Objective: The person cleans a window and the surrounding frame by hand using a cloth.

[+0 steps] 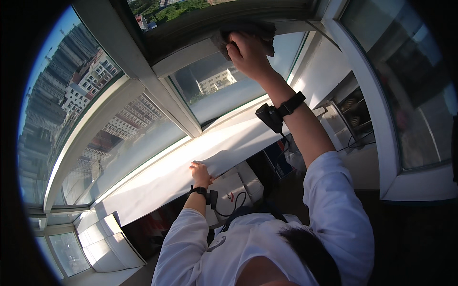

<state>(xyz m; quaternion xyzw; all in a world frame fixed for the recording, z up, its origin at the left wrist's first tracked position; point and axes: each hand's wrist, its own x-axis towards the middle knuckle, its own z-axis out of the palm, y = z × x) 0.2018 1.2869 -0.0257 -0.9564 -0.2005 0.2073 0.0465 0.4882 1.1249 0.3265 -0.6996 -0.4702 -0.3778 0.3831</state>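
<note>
My right hand (248,55) is raised, its fingers curled around a dark cloth (266,34). The cloth lies against the lower rail of an upper window frame (193,50), and part of it hangs over the rail's edge. Lower down, my left hand (200,174) rests at the front edge of the sunlit white windowsill (157,178), with nothing visible in it. Its palm side is hidden. A black strap with a small black device (270,116) circles my right wrist; a similar strapped device (211,198) is on the left.
An open window sash (388,143) stands at the right. Below the sill sits a white bag or box (229,189) bearing writing, with a dark blue box (281,159) beside it. Cables hang from both wrist devices. Beyond the glass are tall buildings (64,64).
</note>
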